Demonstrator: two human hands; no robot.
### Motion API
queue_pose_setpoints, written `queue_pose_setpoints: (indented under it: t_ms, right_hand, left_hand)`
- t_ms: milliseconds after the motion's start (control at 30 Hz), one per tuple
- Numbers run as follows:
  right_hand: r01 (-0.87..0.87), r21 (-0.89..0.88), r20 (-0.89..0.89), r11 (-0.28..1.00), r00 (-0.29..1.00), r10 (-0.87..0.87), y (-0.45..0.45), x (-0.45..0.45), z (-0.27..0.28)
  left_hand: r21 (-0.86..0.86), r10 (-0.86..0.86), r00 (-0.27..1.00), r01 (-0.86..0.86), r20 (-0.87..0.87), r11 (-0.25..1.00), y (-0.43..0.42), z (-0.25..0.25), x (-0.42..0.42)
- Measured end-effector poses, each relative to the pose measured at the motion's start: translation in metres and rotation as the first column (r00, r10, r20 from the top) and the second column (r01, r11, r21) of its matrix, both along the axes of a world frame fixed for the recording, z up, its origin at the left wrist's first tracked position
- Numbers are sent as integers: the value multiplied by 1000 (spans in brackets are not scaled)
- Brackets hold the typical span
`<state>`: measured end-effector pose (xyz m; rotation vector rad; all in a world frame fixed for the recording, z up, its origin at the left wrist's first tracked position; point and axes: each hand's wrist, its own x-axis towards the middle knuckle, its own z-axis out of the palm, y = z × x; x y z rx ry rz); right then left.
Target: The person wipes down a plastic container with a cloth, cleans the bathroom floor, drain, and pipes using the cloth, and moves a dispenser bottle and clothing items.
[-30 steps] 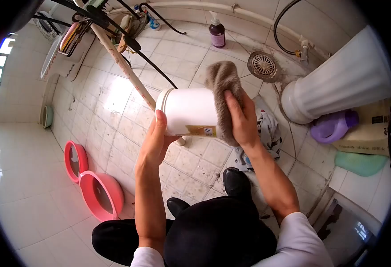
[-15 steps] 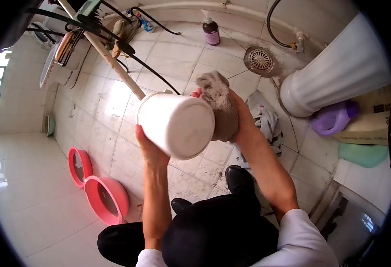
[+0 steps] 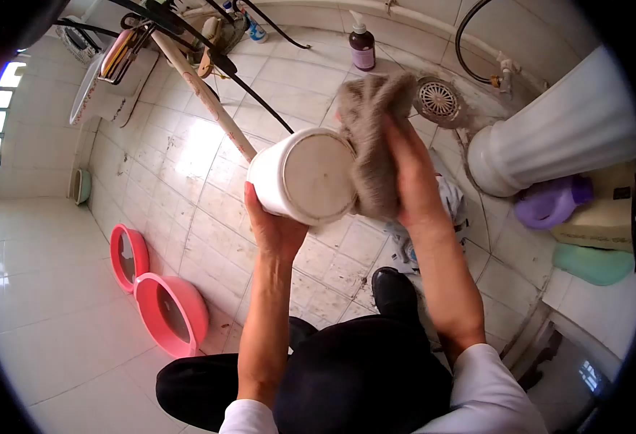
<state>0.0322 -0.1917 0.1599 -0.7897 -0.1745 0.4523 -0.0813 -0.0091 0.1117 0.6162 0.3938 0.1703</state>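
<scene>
White tub (image 3: 311, 177) sits between left fingers (image 3: 254, 205) and the cloth (image 3: 377, 145)

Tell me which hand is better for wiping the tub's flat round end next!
Probably the right hand: it holds the cloth, right beside that end. The left hand seems busy holding the tub from the other side.

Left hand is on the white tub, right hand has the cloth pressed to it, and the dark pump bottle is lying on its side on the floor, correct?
Not quite: the pump bottle stands upright in the head view. The rest holds.
</scene>
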Motion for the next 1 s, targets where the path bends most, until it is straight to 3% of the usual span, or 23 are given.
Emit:
queue_pose_setpoints:
  t_ms: [33, 67, 100, 167, 233, 367, 467, 567, 600, 700, 733, 833, 900, 933, 1000]
  right_hand:
    - [101, -228, 198, 968, 979, -56, 3, -2, 3]
    - [124, -241, 314, 963, 948, -43, 12, -7, -2]
    - [285, -447, 545, 848, 838, 5, 14, -11, 1]
    - [386, -339, 697, 858, 716, -48, 27, -9, -13]
    - [487, -363, 761, 794, 647, -49, 26, -10, -20]
    - [504, -322, 743, 801, 660, -116, 26, -16, -17]
    - [400, -315, 565, 861, 808, -168, 22, -19, -13]
    - [315, -585, 414, 748, 909, -59, 7, -10, -7]
    - [353, -582, 425, 732, 900, -96, 6, -7, -16]
    - [248, -579, 364, 776, 931, -26, 2, 1, -35]
    - [161, -558, 260, 814, 966, -13, 2, 4, -45]
    - [-47, -399, -116, 916, 993, 1, -2, 5, -51]
    - [-87, -210, -433, 974, 901, -13, -8, -1, -40]
    - [-158, -21, -537, 987, 835, 123, -11, 4, -51]
    - [-138, 163, -534, 977, 820, 205, -9, 2, -48]
  left_hand:
    - [6, -6, 1000, 6, -6, 1000, -3, 4, 2]
    - [136, 41, 999, -36, -33, 990, -9, 9, 6]
    - [176, 60, 997, -52, -41, 983, -10, 7, 6]
    - [259, 100, 993, -82, -59, 962, -7, 6, 3]
    - [297, 168, 983, -141, -67, 944, -11, 9, 0]
    - [432, 271, 960, -218, -66, 875, -19, 13, -2]
    - [477, 275, 960, -218, -52, 851, -21, 10, -3]
    - [477, 243, 969, -199, -32, 856, -20, 6, -4]
    - [473, 230, 973, -193, -23, 860, -20, 5, -5]
    - [443, 211, 974, -155, -81, 883, -16, 7, -3]
    - [368, 186, 981, -153, -55, 917, -15, 7, -3]
    - [97, 172, 984, -176, 45, 980, -17, 11, 0]
    - [88, 197, 978, -202, 63, 975, -17, 17, 6]
    - [140, 175, 984, -179, 42, 974, -16, 18, 4]
    - [213, 110, 994, -107, 1, 971, -17, 15, 5]
